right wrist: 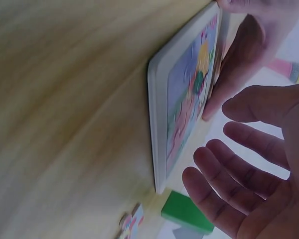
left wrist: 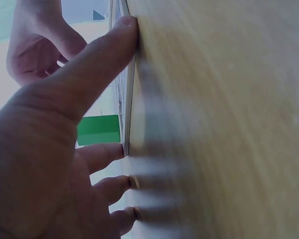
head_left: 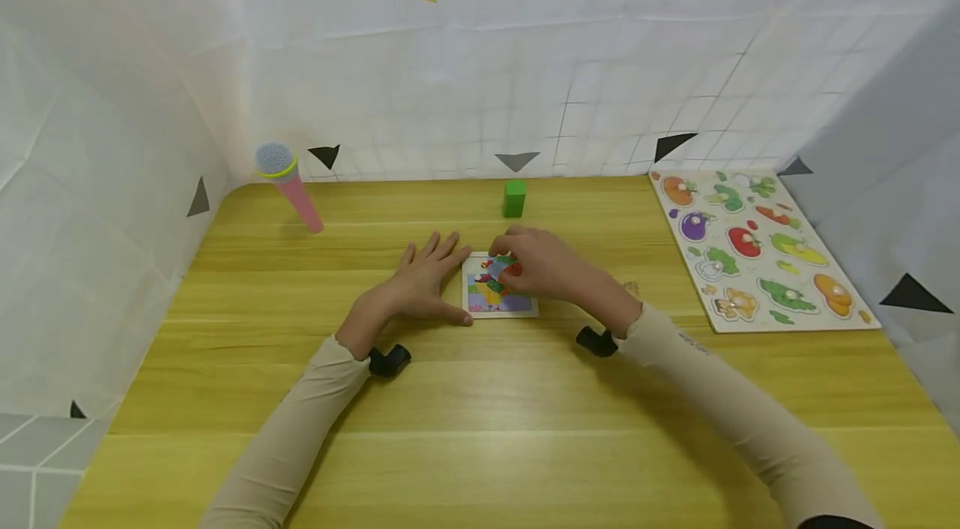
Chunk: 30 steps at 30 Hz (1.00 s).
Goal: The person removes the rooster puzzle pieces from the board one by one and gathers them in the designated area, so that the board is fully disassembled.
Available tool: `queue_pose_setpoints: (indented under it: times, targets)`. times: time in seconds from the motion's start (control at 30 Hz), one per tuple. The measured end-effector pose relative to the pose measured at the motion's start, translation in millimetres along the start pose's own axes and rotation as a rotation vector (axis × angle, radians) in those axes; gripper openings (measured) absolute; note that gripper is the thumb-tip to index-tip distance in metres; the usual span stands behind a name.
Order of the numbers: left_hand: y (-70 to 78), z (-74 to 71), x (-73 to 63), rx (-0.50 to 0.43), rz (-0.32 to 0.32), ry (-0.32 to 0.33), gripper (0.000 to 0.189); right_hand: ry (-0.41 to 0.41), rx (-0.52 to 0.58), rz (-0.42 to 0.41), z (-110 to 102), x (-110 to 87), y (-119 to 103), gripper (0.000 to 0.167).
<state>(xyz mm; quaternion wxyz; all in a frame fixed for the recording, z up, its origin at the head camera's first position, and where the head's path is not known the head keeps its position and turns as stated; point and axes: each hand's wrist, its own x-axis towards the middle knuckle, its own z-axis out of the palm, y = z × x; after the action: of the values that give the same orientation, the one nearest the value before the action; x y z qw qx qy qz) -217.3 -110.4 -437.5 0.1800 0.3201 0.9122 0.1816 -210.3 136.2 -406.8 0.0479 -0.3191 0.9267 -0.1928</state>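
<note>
A small white-framed picture puzzle (head_left: 500, 314) with a colourful printed scene lies flat on the table. At its left side my left hand (head_left: 420, 283) is spread out, thumb (left wrist: 122, 37) against the near edge and index fingertip (left wrist: 120, 149) at the frame's far corner. Over the puzzle's right part hovers my right hand (head_left: 542, 262), its fingers (right wrist: 224, 177) loosely bent. The right wrist view shows thumb and fingers apart with nothing between them. Part of the picture is hidden under this hand. A small loose piece (right wrist: 133, 221) lies on the table beside the puzzle.
Behind the puzzle stands a green block (head_left: 514, 200). A pink toy microphone (head_left: 300, 200) lies at the back left. On the right is a vegetable peg board (head_left: 783, 321) with several knobbed pieces. White sheeting (head_left: 465, 96) hangs along the table's back edge.
</note>
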Motion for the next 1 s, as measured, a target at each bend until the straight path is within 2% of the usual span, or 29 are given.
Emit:
queue_pose_setpoints:
  times: [0.2,0.43,0.73,1.0]
  targets:
    - [-1.2,0.9,-0.2,-0.007,0.008,0.001,0.113,-0.019,0.003,-0.014,6,5.6,-7,0.03]
    - [-0.4,-0.8,-2.1,-0.013,0.023,0.011,0.112,-0.005,0.004,-0.067,14,10.4,-14,0.026]
    - [0.4,-1.3,-2.0,-0.018,0.019,0.004,0.111,-0.075,-0.025,-0.03,17,14.5,-24,0.029]
    - [0.0,-1.1,-2.0,-0.012,0.013,0.0,0.111,-0.081,-0.052,-0.033,19,16.2,-24,0.026]
